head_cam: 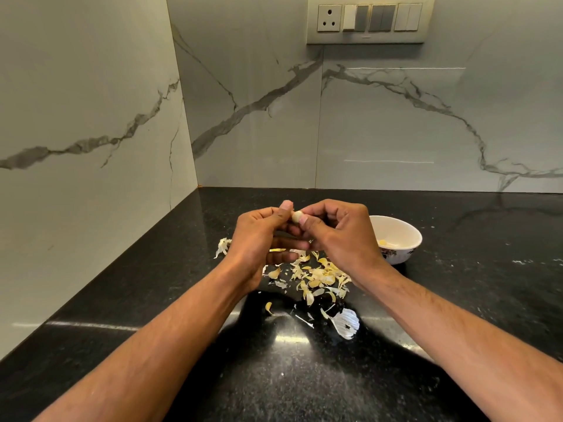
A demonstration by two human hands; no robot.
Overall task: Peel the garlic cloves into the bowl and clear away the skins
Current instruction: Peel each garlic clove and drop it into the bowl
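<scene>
A pale garlic clove (296, 216) is pinched between the fingertips of both hands, held above the black counter. My left hand (259, 239) grips it from the left with the thumb on top. My right hand (338, 236) grips it from the right. A white bowl (405, 229) with a dark floral pattern stands to the right of my right hand, with peeled yellowish garlic (384, 242) inside. A heap of yellowish garlic skins (320, 277) lies on the counter under and in front of my hands.
More skin scraps lie apart: a white piece (223, 245) at the left, a larger white papery piece (347, 325) nearer me, a small curl (268, 308). The black granite counter (457, 300) meets marble walls at the back and left. A switch panel (368, 18) hangs above.
</scene>
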